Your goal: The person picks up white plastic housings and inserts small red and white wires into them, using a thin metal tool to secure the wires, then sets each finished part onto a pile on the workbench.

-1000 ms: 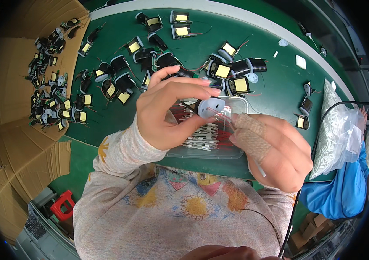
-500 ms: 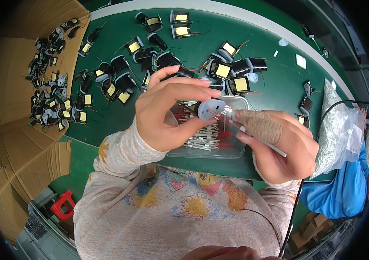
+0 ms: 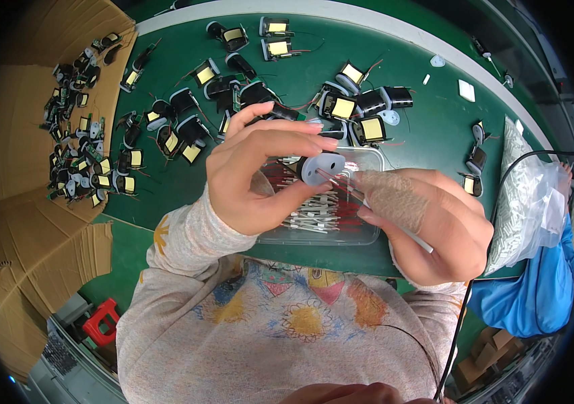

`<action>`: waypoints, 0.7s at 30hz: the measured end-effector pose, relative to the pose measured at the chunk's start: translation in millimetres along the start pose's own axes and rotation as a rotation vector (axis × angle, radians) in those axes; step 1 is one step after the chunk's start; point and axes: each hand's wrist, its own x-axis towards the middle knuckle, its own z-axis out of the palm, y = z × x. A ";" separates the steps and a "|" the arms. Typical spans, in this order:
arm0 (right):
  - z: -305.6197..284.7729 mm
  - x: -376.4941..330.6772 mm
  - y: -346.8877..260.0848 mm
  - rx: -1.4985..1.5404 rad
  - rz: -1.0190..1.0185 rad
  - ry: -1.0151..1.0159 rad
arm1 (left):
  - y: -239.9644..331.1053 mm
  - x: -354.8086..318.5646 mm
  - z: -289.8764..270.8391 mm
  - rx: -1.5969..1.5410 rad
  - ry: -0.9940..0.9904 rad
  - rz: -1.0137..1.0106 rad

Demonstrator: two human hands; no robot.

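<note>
Fingers of your left hand (image 3: 260, 172) curl around a small grey bobbin (image 3: 322, 167), thumb under it and index and middle fingers stretched over the top, so the hand is partly closed with the bobbin pinched at its fingertips. Your right hand (image 3: 435, 225) is closed more tightly, its bandaged forefinger and thumb gripping a thin white sleeved wire (image 3: 374, 205) that runs slantwise from the bobbin's face down past your palm. The wire's upper end meets the bobbin right at the flange; whether it is threaded in cannot be told.

Both hands hover over a clear plastic tray (image 3: 367, 237) filled with short red and white wire pieces, which sits on the green table (image 3: 428, 121) just in front of your chest. Beyond the tray lies a scatter of black transformer cores with yellow tape (image 3: 344, 108), some just behind your left fingers. More of them fill the cardboard (image 3: 24, 202) on your left. To your right sits a clear bag of white parts (image 3: 526, 195), with a black cable (image 3: 495, 222) running past it and blue cloth (image 3: 529, 299) below.
</note>
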 end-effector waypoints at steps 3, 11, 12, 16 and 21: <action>0.2 -1.6 2.3 0.007 0.000 0.016 | -1.2 0.6 -3.5 0.032 -0.099 0.055; 0.4 -4.4 -0.7 -0.016 0.086 0.024 | -1.0 0.2 1.0 0.014 -0.011 0.011; 0.9 -3.3 -1.6 -0.022 0.088 0.029 | -1.2 0.1 1.0 0.005 -0.008 0.008; 5.4 -1.4 -4.8 -0.021 0.031 0.043 | -0.1 0.4 1.4 0.010 -0.005 0.007; 3.8 -3.1 0.0 -0.029 0.059 0.020 | 1.3 0.6 1.7 0.031 -0.002 0.040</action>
